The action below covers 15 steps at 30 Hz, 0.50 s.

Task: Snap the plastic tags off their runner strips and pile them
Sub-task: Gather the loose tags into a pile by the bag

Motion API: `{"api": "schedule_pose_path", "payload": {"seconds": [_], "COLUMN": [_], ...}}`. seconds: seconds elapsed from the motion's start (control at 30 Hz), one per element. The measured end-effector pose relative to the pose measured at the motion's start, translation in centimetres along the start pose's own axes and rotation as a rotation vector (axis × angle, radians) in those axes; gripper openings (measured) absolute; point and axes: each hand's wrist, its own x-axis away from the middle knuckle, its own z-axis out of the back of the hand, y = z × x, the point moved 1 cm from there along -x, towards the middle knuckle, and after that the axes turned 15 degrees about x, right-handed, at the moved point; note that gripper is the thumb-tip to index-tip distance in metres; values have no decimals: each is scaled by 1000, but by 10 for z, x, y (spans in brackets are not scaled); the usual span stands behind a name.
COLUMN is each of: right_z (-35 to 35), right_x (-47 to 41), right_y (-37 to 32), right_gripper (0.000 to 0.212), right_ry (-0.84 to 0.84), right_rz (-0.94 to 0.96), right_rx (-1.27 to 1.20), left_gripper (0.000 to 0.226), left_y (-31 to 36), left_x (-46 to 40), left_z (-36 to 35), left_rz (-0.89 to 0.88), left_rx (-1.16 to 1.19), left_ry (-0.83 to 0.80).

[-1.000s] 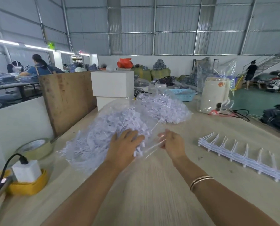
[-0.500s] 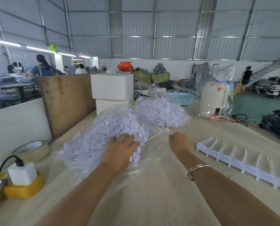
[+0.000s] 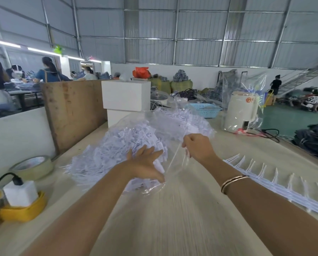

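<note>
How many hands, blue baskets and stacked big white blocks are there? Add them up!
Hands: 2, the left hand and the right hand, which grips the clear bag.
Blue baskets: 1.
White blocks: 2, upper block and lower block.
Total: 5.

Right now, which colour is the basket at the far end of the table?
Light blue, with a pattern of small holes in its wall. The basket shows best in the head view.

Left hand (image 3: pixel 145 163) spread flat, fingers straight, on a heap of white plastic tags (image 3: pixel 117 148) inside a clear plastic bag (image 3: pixel 173 163) on the wooden table (image 3: pixel 173 218). Right hand (image 3: pixel 198 145) curled, pinching the bag's edge. Runner strips (image 3: pixel 276 183) lying to the right, tape roll (image 3: pixel 34 166) at left.
</note>
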Motion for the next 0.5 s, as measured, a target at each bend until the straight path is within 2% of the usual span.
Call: {"api": "schedule_pose_path", "payload": {"seconds": [0.07, 0.13, 0.2, 0.3, 0.37, 0.43, 0.5], "right_z": [-2, -5, -6, -7, -8, -9, -7], "right_x": [1, 3, 6, 12, 15, 14, 8], "right_y": [-2, -6, -10, -16, -16, -15, -9], "right_gripper": [30, 29, 29, 30, 30, 27, 27], "right_ry": [-15, 13, 29, 22, 9, -18, -13], "right_rz": [17, 51, 99, 179, 184, 149, -12], "right_rx": [108, 217, 249, 243, 189, 62, -158], "left_gripper": [104, 96, 75, 43, 37, 40, 42], "left_y": [10, 25, 39, 46, 45, 47, 44], "left_x": [0, -4, -8, -10, -10, -8, -6], "left_z": [3, -1, -10, -23, -33, -40, -40], "left_rz": [-42, -139, -211, -236, -239, -255, -266], "left_rx": [113, 190, 275, 271, 291, 296, 137], "left_ry": [16, 202, 436, 638, 728, 786, 854]}}
